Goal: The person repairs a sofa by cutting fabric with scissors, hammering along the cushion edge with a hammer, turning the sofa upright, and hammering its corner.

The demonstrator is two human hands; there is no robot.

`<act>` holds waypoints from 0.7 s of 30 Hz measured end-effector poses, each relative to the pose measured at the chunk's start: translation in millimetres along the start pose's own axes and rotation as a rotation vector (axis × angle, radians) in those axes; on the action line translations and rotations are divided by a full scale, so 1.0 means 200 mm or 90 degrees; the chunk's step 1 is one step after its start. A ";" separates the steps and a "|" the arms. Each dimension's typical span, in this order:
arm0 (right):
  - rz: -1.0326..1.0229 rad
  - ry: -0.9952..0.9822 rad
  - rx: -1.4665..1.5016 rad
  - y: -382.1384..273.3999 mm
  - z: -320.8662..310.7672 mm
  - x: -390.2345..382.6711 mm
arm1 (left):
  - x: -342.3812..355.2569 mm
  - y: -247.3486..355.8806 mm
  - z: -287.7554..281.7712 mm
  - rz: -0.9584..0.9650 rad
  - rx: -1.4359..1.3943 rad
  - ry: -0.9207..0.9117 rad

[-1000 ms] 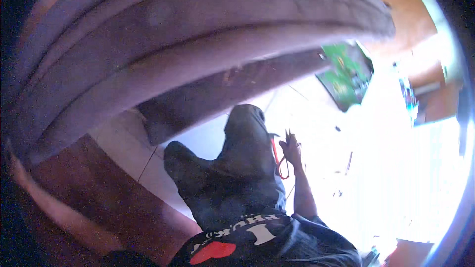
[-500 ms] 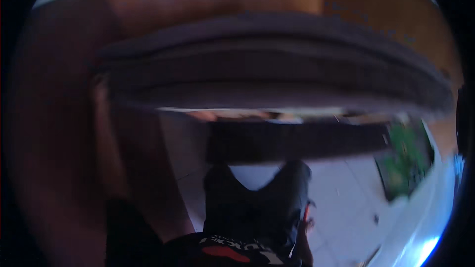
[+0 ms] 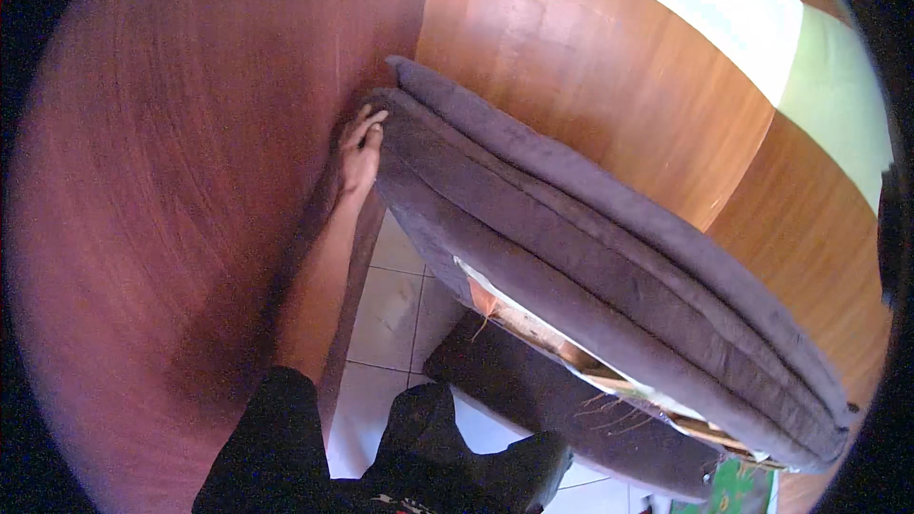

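A long purplish-brown upholstered sofa backrest [image 3: 571, 209] with thick padded ridges runs slantwise from upper middle to lower right. My left hand [image 3: 360, 152] is at its upper left end, the bent fingers holding the corner of the fabric. The left forearm reaches up along a reddish-brown wooden panel [image 3: 190, 152]. Along the backrest's lower edge the cover is open, showing bare wooden framing [image 3: 533, 328] and loose fibres. Below it lies a dark brown padded section [image 3: 562, 400]. My right hand is outside the picture.
A brown wooden partition [image 3: 590, 67] rises behind the backrest, with a white and pale green wall [image 3: 843, 105] beyond. Light tiles [image 3: 386, 314] cover the floor. A green patterned mat [image 3: 728, 490] lies at the lower right, partly cut off.
The backrest, earlier blurred and level across the view, now slants down to the right. My left hand remains at its left end. My right hand, earlier low beside my leg, has left the view.
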State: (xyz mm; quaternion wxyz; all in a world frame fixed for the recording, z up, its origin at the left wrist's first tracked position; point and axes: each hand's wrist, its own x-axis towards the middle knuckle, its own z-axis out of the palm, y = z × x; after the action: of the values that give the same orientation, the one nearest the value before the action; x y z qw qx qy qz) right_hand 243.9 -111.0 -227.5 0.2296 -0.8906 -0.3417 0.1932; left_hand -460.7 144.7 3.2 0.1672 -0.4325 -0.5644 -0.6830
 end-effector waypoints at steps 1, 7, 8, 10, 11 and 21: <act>-0.087 0.022 0.113 -0.25 -0.04 -0.07 | -0.01 -0.03 -0.12 -0.015 -0.006 0.006; -0.603 0.024 0.449 -1.34 -0.22 -0.49 | 0.00 -0.05 -0.09 0.091 0.042 0.041; -0.779 -0.027 0.353 -1.61 -0.21 -0.70 | 0.00 -0.06 -0.09 0.086 0.048 0.037; -0.991 -0.126 0.226 -2.00 -0.23 -1.02 | 0.01 -0.05 -0.09 0.100 0.023 0.052; -1.000 -0.180 0.210 -2.13 -0.20 -1.11 | 0.00 -0.07 -0.12 0.098 0.027 0.050; -1.079 -0.018 -0.023 -2.65 0.23 -1.41 | 0.02 -0.08 -0.09 0.093 -0.013 0.048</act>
State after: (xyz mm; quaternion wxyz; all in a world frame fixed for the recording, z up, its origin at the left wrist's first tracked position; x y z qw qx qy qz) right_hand -249.4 55.4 74.6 0.2781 -0.3342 -0.8997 -0.0388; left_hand -481.6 134.3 -3.6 0.2329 -0.4484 -0.5175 -0.6906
